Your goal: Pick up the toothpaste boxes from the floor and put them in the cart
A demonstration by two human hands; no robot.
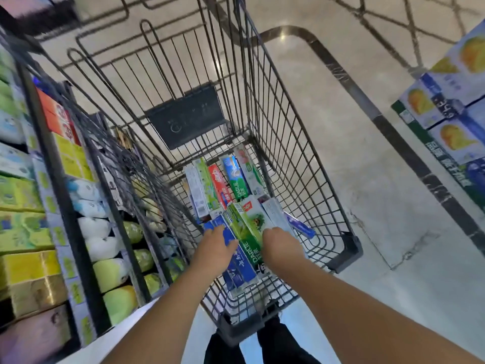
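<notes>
glossy beige floor (328, 106) w/ dark stripe (388, 130); stocked shelves (39, 206) left.

Shop aisle: wire cart (288, 143), stocked shelves (52, 206), stacked cartons (451, 111).

shelf rack (60, 195): left, stocked with packs | stacked cartons (451, 106): right | floor (341, 158): pale tile
</notes>
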